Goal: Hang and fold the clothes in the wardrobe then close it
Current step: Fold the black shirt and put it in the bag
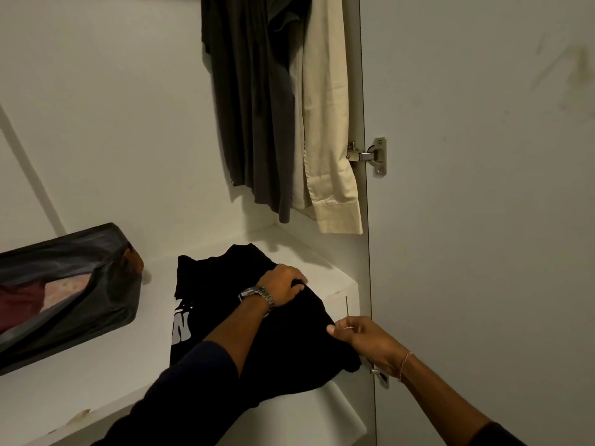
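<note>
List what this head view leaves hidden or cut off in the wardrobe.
- Hangers and rail: the top edge cuts off the dark shirt and cream shirt.
- Black T-shirt print: folds and the left forearm cover most of it.
- Bag-lined box contents: cut by the left edge, dim.
- Lower hinge: behind the right hand.

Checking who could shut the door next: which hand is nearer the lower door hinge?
Right. The right hand pinches the black T-shirt edge just above the lower hinge; the left hand grips the shirt further back on the shelf.
</note>
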